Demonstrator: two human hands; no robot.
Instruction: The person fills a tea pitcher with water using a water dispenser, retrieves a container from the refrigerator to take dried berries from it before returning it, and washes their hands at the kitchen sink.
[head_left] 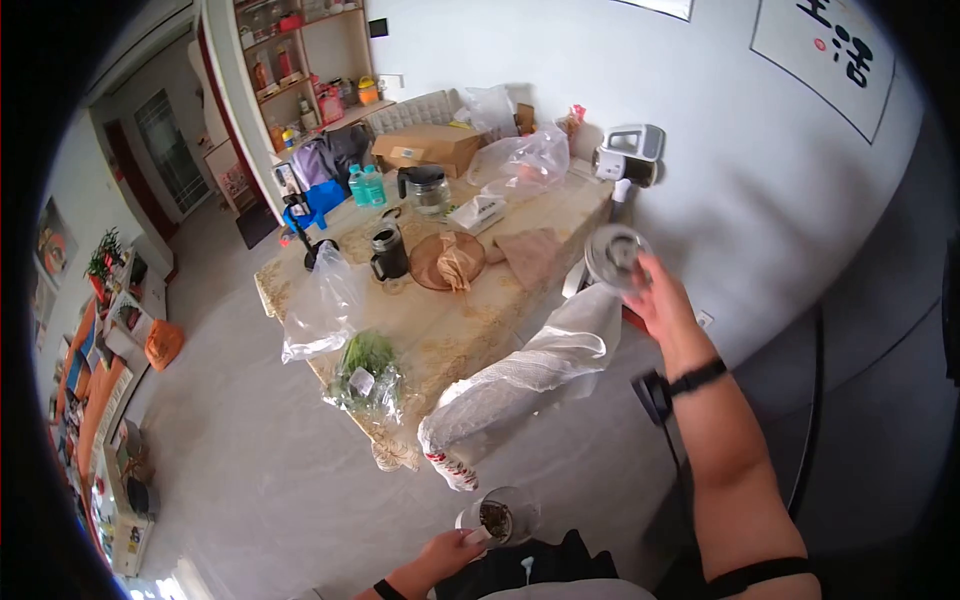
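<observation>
At the bottom of the view, my left hand (447, 553) is closed around the pale handle of a clear jug (519, 515). Dark bits that look like tea leaves lie in the jug. Further up on the right, my right hand (655, 298) grips the edge of a round clear lid (612, 252), raised beside the table's right end. Below the lid, a long bundle in white mesh wrapping (520, 370) lies along the near table edge. A black strap with a small dark device is on my right wrist.
The table (430, 345) holds a dark lidded mug (388, 252), a brown round plate (420, 263), a glass pot (431, 190), teal bottles (367, 187), bagged greens (366, 372), a cardboard box (428, 147) and a phone stand (300, 215). A white appliance (632, 152) stands by the wall.
</observation>
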